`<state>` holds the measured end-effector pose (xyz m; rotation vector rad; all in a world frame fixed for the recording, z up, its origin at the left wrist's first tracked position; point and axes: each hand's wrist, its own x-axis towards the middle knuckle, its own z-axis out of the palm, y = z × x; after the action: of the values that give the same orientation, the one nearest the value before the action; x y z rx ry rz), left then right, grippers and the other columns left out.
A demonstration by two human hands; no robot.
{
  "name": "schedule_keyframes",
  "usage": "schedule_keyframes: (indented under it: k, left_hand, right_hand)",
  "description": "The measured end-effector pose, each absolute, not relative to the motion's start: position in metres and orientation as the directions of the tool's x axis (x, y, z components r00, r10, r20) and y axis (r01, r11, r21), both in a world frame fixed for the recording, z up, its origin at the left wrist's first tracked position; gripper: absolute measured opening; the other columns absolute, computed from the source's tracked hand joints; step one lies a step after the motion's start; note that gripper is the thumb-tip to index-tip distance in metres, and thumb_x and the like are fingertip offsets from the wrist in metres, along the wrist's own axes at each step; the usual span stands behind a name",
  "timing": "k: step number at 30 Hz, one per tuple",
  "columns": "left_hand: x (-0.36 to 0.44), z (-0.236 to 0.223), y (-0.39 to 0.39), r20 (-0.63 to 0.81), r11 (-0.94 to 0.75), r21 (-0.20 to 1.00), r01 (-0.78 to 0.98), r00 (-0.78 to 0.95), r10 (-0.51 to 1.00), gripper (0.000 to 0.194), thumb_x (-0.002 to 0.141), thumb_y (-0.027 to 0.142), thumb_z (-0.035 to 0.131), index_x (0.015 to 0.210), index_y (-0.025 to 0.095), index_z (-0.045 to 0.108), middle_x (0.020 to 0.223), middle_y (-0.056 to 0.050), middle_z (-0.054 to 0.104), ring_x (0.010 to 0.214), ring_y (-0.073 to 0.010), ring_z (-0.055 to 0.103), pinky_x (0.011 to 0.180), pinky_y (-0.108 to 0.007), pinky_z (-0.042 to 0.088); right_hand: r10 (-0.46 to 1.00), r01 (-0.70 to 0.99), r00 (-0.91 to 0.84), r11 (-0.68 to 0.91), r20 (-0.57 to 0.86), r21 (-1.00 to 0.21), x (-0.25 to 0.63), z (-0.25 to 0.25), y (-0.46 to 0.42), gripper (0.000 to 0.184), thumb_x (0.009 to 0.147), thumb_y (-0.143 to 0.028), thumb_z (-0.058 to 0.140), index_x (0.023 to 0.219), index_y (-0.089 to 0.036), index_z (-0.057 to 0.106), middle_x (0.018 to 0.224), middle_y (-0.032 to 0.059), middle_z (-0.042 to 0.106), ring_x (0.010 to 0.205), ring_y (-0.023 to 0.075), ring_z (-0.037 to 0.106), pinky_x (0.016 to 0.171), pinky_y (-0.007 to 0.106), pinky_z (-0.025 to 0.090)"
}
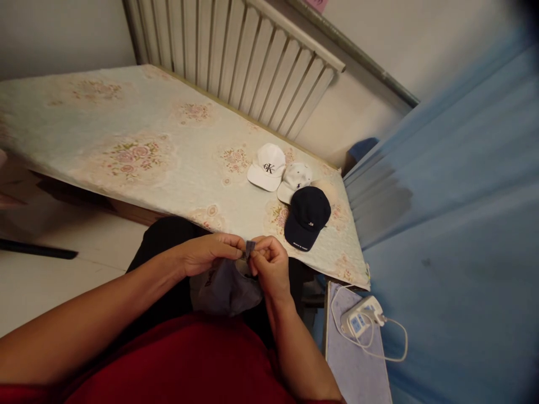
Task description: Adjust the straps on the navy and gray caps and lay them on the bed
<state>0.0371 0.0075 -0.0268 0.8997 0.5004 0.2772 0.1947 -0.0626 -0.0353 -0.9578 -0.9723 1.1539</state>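
Observation:
A grey-purple baseball cap (229, 289) rests on my lap with its back strap (250, 247) raised between my fingers. My left hand (213, 252) pinches the strap from the left, near what looks like a small buckle. On the other side my right hand (272, 261) is closed on the strap's end. On the bed ahead lie a white cap (268, 167) with black letters, a second white cap (297, 178) and a dark navy cap (309, 213) that partly covers it.
The bed (189, 168) has a floral cover. Behind it stands a radiator (240, 56). A blue curtain (455, 224) hangs at the right. A power strip (362, 317) with a white cable lies on a small table (353, 376).

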Motion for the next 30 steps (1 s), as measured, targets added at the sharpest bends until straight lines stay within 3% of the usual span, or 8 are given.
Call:
schedule_keyframes:
  k: [5, 10, 15, 18, 23, 30]
  left_hand:
    - [0.037, -0.033, 0.008, -0.271, 0.592, 0.803, -0.067, 0.844, 0.463, 0.019, 0.068, 0.027, 0.074, 0.079, 0.015, 0.065, 0.072, 0.000, 0.064, 0.061, -0.0122, 0.054, 0.058, -0.024, 0.039]
    - [0.038, -0.038, 0.004, -0.202, 0.595, 0.788, -0.161, 0.845, 0.495, 0.016, 0.071, 0.026, 0.074, 0.078, 0.015, 0.064, 0.074, -0.001, 0.067, 0.067, -0.0132, 0.058, 0.063, -0.023, 0.041]
    - [0.039, -0.039, -0.002, -0.119, 0.595, 0.772, -0.223, 0.869, 0.480, 0.013, 0.077, 0.025, 0.068, 0.080, 0.014, 0.062, 0.086, -0.010, 0.073, 0.079, -0.0199, 0.065, 0.071, -0.029, 0.045]
    - [0.039, -0.040, -0.002, -0.110, 0.597, 0.767, -0.234, 0.869, 0.482, 0.010, 0.079, 0.024, 0.066, 0.081, 0.014, 0.061, 0.087, -0.011, 0.073, 0.080, -0.0212, 0.066, 0.073, -0.031, 0.046]
    - [0.040, -0.041, -0.002, -0.091, 0.579, 0.773, -0.259, 0.858, 0.505, 0.009, 0.081, 0.022, 0.065, 0.080, 0.014, 0.062, 0.082, -0.008, 0.072, 0.078, -0.0178, 0.065, 0.073, -0.027, 0.046]
    - [0.042, -0.035, -0.004, -0.108, 0.562, 0.786, -0.258, 0.838, 0.535, 0.016, 0.074, 0.027, 0.071, 0.077, 0.014, 0.062, 0.076, -0.005, 0.070, 0.073, -0.0157, 0.062, 0.070, -0.026, 0.043]
  right_hand:
    - [0.997, -0.443, 0.061, 0.062, 0.039, -0.894, 0.192, -0.027, -0.061, 0.017, 0.071, -0.024, 0.071, 0.082, -0.021, 0.058, 0.069, -0.0051, 0.061, 0.037, 0.0029, 0.040, 0.036, 0.016, 0.028]
    - [0.998, -0.514, 0.068, 0.019, -0.019, -0.858, 0.192, -0.022, -0.061, 0.019, 0.075, -0.035, 0.069, 0.074, -0.019, 0.060, 0.059, -0.0048, 0.057, 0.037, 0.0033, 0.038, 0.035, 0.016, 0.030]
    - [0.991, -0.442, 0.113, -0.015, -0.072, -0.897, 0.190, -0.021, -0.060, 0.014, 0.072, -0.028, 0.071, 0.073, -0.018, 0.062, 0.042, -0.0092, 0.048, 0.032, 0.0041, 0.037, 0.033, 0.015, 0.030]
    - [0.986, -0.377, 0.148, -0.019, -0.080, -0.926, 0.189, -0.019, -0.061, 0.012, 0.069, -0.022, 0.072, 0.073, -0.018, 0.061, 0.042, -0.0097, 0.049, 0.030, 0.0043, 0.039, 0.031, 0.015, 0.032]
    - [0.980, -0.339, 0.175, -0.026, -0.090, -0.941, 0.189, -0.016, -0.062, 0.012, 0.066, -0.018, 0.071, 0.072, -0.018, 0.060, 0.047, -0.0092, 0.055, 0.035, 0.0059, 0.047, 0.038, 0.018, 0.046]
    - [0.973, -0.239, 0.209, -0.042, -0.094, -0.970, 0.187, -0.016, -0.064, 0.009, 0.067, -0.017, 0.064, 0.069, -0.019, 0.056, 0.045, -0.0077, 0.059, 0.036, 0.0095, 0.056, 0.038, 0.017, 0.045]
